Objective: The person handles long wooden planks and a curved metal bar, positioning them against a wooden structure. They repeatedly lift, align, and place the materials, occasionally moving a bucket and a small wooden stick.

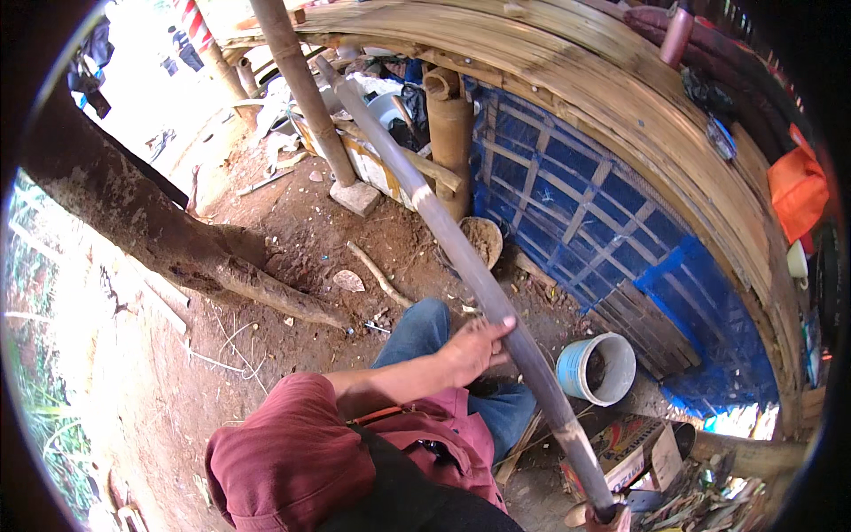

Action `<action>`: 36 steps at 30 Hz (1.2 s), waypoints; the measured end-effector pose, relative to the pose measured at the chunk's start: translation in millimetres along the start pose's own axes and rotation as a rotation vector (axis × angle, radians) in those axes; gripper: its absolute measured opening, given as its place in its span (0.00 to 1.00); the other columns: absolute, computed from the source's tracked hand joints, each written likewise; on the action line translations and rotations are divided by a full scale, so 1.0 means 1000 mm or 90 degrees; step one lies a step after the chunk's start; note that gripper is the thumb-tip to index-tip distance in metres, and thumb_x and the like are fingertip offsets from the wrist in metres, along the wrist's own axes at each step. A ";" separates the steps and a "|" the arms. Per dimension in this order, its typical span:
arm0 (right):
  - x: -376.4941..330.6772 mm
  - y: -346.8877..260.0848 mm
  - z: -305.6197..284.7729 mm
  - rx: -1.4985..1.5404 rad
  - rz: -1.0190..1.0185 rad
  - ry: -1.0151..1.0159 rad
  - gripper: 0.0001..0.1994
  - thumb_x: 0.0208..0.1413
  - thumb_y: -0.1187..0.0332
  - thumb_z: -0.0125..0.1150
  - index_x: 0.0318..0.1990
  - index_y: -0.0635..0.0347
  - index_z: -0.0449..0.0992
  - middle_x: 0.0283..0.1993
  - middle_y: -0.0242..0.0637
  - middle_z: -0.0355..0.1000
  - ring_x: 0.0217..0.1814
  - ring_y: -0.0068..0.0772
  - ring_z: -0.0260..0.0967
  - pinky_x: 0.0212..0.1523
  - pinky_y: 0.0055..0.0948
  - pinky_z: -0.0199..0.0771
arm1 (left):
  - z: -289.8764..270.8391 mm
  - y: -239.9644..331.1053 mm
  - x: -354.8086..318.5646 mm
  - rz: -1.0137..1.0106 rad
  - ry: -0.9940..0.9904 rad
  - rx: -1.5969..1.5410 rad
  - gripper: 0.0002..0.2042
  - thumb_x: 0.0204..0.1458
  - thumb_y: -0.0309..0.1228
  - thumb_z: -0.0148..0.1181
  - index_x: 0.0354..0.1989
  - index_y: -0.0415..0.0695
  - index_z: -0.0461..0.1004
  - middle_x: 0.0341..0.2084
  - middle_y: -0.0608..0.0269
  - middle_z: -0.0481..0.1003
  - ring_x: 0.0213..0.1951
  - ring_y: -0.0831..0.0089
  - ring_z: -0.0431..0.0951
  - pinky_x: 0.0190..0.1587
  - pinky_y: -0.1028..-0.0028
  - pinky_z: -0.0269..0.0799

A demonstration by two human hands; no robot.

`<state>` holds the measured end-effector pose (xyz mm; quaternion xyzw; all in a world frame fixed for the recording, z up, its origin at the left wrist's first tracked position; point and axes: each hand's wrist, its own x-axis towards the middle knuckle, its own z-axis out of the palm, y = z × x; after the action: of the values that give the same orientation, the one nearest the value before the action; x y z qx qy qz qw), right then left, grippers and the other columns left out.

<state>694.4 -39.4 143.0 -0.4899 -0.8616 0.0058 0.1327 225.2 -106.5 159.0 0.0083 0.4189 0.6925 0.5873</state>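
Observation:
A long, dark grey-brown bamboo pole (468, 259) slants across the view, from the far upper left to the near lower right. My left hand (474, 351) is closed on it around the middle, with the thumb along its upper side. At the lower edge, part of my right hand (613, 521) shows at the pole's near end, its fingers around it. A rounded, light wooden piece (576, 515) sits beside that hand; what it belongs to is hidden. Under the pole are my bent, jeans-covered legs (427, 324).
A white-and-blue bucket (574, 372) stands right of the pole. A cardboard box (625, 461) and wood scraps (722, 507) lie near right. Bamboo slats (620, 62) over blue netting (554, 177) flank the right. A tree trunk (146, 213) leans at left; an upright post (306, 97) stands ahead.

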 end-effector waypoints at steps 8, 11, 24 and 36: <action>-0.013 0.029 0.000 -0.094 -0.090 0.169 0.22 0.35 0.49 0.72 0.28 0.58 0.73 0.21 0.37 0.66 0.21 0.38 0.64 0.23 0.35 0.68 | 0.009 -0.019 -0.005 -0.102 -0.101 -0.034 0.08 0.53 0.37 0.56 0.37 0.48 0.72 0.38 0.65 0.75 0.44 0.69 0.74 0.51 0.62 0.68; -0.025 0.026 -0.006 -0.146 -0.052 0.118 0.21 0.35 0.51 0.72 0.26 0.58 0.74 0.22 0.38 0.67 0.23 0.39 0.66 0.25 0.34 0.69 | 0.018 -0.010 -0.017 -0.118 -0.083 -0.033 0.07 0.49 0.38 0.61 0.28 0.50 0.73 0.33 0.67 0.76 0.38 0.72 0.76 0.46 0.64 0.71; -0.100 0.010 -0.014 -0.198 -0.184 0.251 0.18 0.44 0.59 0.65 0.37 0.65 0.74 0.34 0.48 0.70 0.31 0.48 0.69 0.29 0.40 0.71 | -0.025 -0.001 -0.034 -0.109 -0.227 0.032 0.07 0.53 0.35 0.55 0.36 0.46 0.74 0.36 0.61 0.76 0.41 0.67 0.76 0.45 0.64 0.73; -0.101 -0.006 -0.027 -0.185 0.050 0.004 0.23 0.38 0.58 0.63 0.41 0.64 0.71 0.37 0.50 0.68 0.43 0.56 0.64 0.45 0.45 0.64 | -0.014 -0.016 -0.061 -0.118 -0.115 0.034 0.15 0.50 0.43 0.59 0.37 0.44 0.72 0.37 0.58 0.76 0.37 0.70 0.77 0.38 0.69 0.76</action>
<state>744.9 -130.8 147.2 -0.5377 -0.8329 -0.1153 0.0625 249.8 -165.0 170.4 0.0475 0.3817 0.6205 0.6833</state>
